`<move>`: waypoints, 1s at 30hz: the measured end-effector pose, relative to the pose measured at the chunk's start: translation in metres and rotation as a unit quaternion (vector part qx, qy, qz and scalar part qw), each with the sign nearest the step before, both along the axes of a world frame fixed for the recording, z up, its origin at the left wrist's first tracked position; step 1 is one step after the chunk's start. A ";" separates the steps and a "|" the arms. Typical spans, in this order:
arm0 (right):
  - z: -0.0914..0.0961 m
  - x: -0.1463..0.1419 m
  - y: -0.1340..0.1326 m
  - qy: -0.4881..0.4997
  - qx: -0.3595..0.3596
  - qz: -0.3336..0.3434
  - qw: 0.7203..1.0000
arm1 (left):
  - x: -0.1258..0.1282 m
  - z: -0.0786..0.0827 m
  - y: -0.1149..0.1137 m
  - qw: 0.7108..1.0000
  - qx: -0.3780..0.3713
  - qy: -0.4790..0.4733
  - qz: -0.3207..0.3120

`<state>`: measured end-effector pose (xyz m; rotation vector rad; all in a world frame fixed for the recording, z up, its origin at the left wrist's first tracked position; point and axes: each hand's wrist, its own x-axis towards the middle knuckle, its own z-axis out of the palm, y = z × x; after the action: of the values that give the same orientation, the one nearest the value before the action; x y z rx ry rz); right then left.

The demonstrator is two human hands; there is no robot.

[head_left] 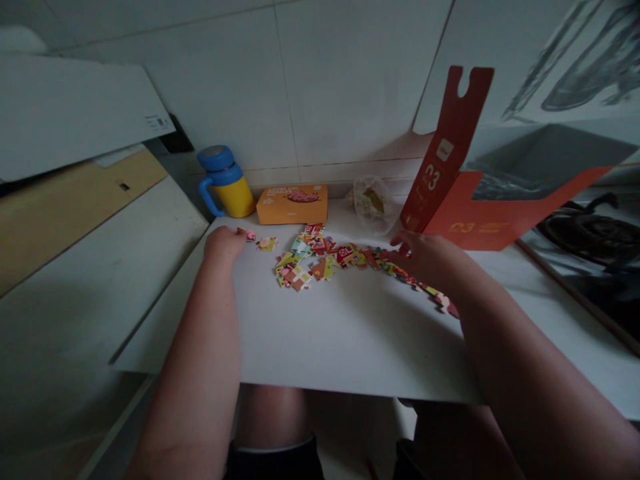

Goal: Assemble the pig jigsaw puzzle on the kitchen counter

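Note:
My left hand (225,244) is closed at the left side of the white tabletop, its fingertips pinching a small pink puzzle piece (251,235). Just right of it lies a single yellow-green puzzle piece (267,244). A loose heap of colourful puzzle pieces (320,257) spreads across the middle and trails off to the right in a curved line. Over that line hovers my right hand (420,252), fingers curved and apart, close to the pieces. Part of the row is hidden under this hand and forearm.
Along the wall stand a blue and yellow mug (233,193), an orange box (293,205) and a clear plastic bag (374,203). An open red carton (480,220) rises at the right, beside a gas stove (595,233). White boards (75,113) lean at the left.

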<state>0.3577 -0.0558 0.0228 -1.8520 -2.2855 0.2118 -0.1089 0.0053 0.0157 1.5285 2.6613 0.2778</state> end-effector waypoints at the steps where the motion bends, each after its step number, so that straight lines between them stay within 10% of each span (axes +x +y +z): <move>1: -0.001 0.000 0.000 0.000 0.002 0.000 1.000 | 0.000 0.000 -0.001 1.000 -0.006 0.004 0.005; 14: 0.001 -0.009 -0.001 0.020 0.050 0.011 0.998 | 0.024 0.011 -0.009 0.995 -0.001 0.021 -0.100; 21: -0.018 -0.102 -0.042 0.097 0.113 0.339 0.929 | 0.038 0.020 -0.019 0.984 -0.051 0.052 -0.161; 30: -0.039 -0.117 -0.042 0.065 0.048 0.383 0.920 | 0.017 -0.001 -0.008 0.975 -0.040 0.062 -0.207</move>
<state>0.2402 -0.0975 -0.0158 -0.7800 -2.7334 0.3053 -0.0918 -0.0032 0.0150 2.0766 2.3180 0.0508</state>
